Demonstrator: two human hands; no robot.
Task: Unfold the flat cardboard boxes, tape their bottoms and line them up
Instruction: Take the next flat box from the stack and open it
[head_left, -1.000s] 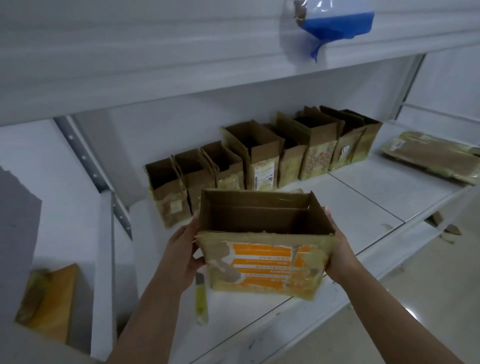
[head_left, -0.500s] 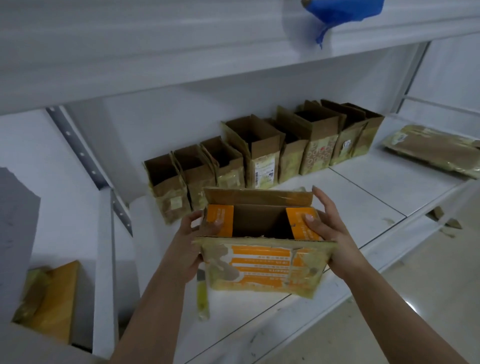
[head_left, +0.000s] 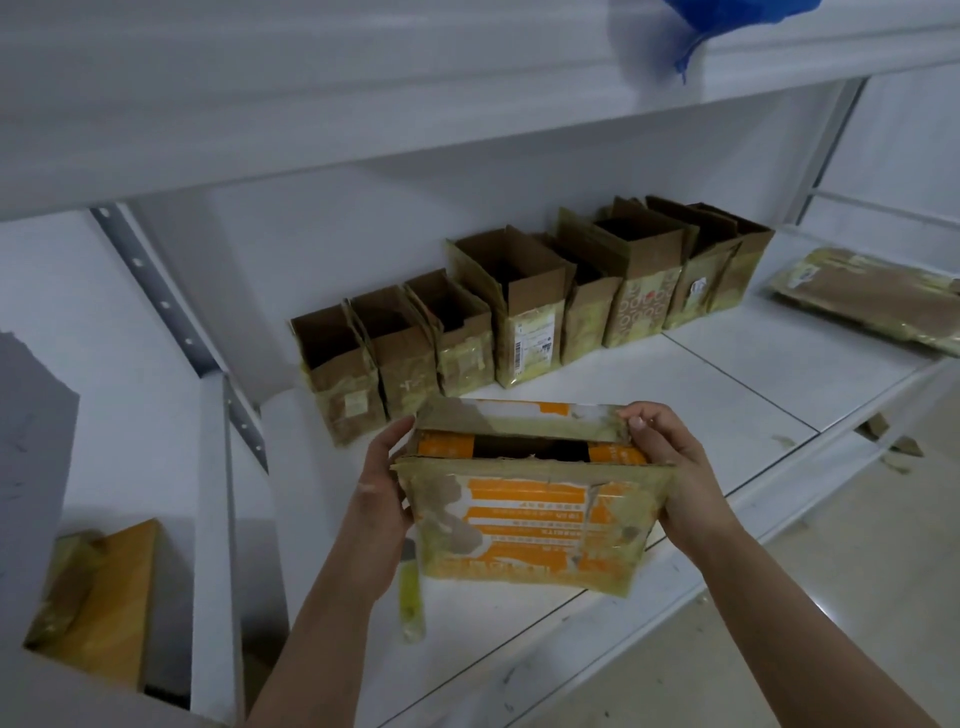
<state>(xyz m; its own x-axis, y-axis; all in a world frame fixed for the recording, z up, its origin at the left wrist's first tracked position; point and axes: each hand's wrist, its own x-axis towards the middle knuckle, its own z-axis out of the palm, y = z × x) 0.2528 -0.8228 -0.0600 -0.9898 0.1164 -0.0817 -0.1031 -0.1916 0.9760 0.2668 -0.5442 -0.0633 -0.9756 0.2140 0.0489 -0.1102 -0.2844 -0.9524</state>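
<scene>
Above the shelf (head_left: 727, 395), my left hand (head_left: 382, 496) and right hand (head_left: 670, 473) grip the box (head_left: 524, 514). Its 2 end flaps, upright 1 second ago, now lie folded in; I judge taping comes next.

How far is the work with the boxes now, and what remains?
Done: a row of open boxes stands along the back of the shelf. In hand: the left hand and right hand hold an orange box, folding its flaps shut. Left: taping it, placing it in the row, then the flat stack at the right.
</scene>
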